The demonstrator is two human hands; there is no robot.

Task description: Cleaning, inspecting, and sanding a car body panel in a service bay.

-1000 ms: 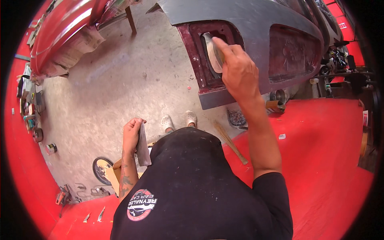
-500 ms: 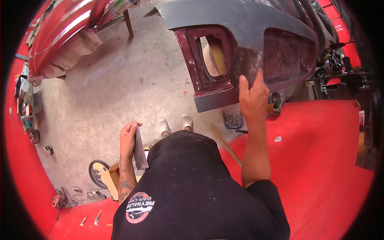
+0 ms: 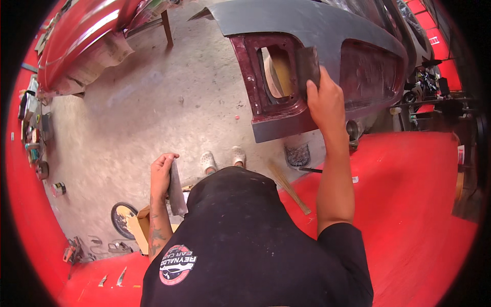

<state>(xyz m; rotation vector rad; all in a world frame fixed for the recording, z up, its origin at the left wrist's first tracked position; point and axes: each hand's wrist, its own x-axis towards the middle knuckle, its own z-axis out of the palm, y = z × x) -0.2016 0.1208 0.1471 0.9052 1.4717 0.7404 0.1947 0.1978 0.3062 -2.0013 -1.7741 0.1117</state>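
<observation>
While our right fingers (image 3: 324,78) grip a dark sheet (image 3: 308,61) before a car body panel (image 3: 276,19), our left fingers (image 3: 166,158) pinch a grey strip (image 3: 177,193); our shirt (image 3: 235,240) bears a lettered round badge (image 3: 177,265).

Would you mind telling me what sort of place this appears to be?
Probably a car body workshop: a grey and maroon body panel sits ahead, a glossy red panel has paper along its edge, and the right hand holds a dark flat sheet.
</observation>
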